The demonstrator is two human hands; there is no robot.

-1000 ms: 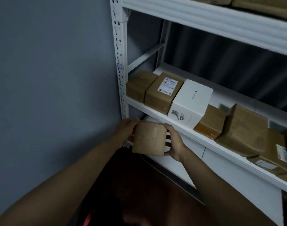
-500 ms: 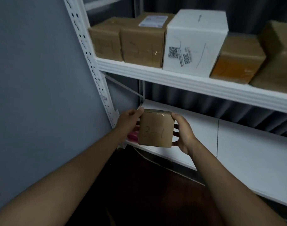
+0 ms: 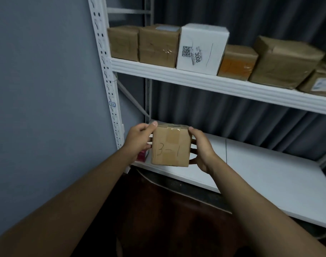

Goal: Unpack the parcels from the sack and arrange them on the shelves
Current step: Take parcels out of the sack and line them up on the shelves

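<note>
Holding the small cardboard parcel [image 3: 170, 146] marked "13-1" with both hands, left hand [image 3: 138, 140] and right hand [image 3: 200, 149] clamping opposite sides, label facing me, probably to check it. It's hovering by the lower shelf [image 3: 260, 175], left end, likely its spot.
</note>
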